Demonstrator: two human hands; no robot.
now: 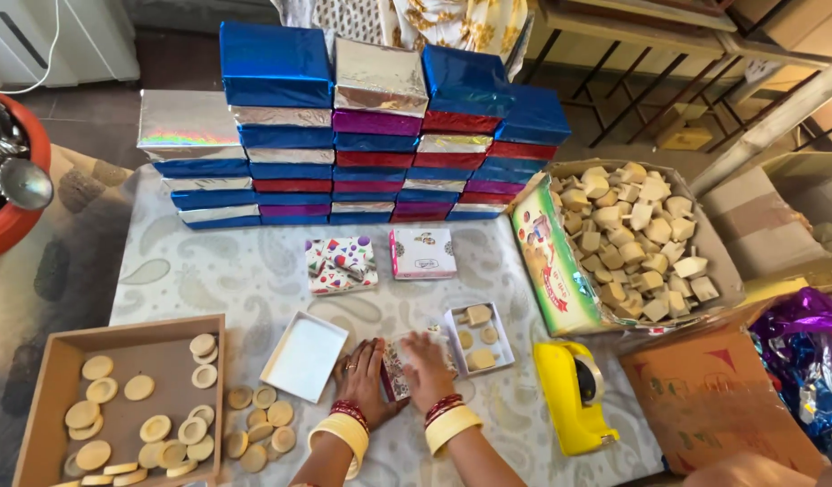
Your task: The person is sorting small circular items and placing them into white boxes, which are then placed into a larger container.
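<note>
Head view looks down on a patterned cloth-covered table [209, 271]. At the far left edge sits a red bowl [15, 225] with a metal spoon [24, 183] in it. Lower left, an open cardboard tray [51, 361] holds pale round wooden discs [100, 368], and more discs [258, 424] lie loose on the cloth just beside it. Near them, an empty white box lid [305, 355] lies tilted.

At bottom centre both hands work on 1 small box in patterned wrapping paper [398, 365]. The left hand [365, 374] lies flat with fingers spread along the box's left side; the right hand [428, 365] presses palm-down on top of it, fingers together. Both wrists carry bangles.

Just right of the hands, a small open white box [479, 338] contains wooden pieces. Above, in mid-frame, 2 wrapped small boxes [342, 264] and [423, 252] lie side by side. Behind them, across the upper centre, rises a stack of foil-wrapped boxes [344, 135] in blue, silver, red and purple.

Right of centre, a yellow tape dispenser [569, 397] lies on the cloth. Upper right, a large carton [551, 261] is filled with wooden blocks [641, 239]. At the far right edge, crumpled purple and blue foil [808, 352] lies.
</note>
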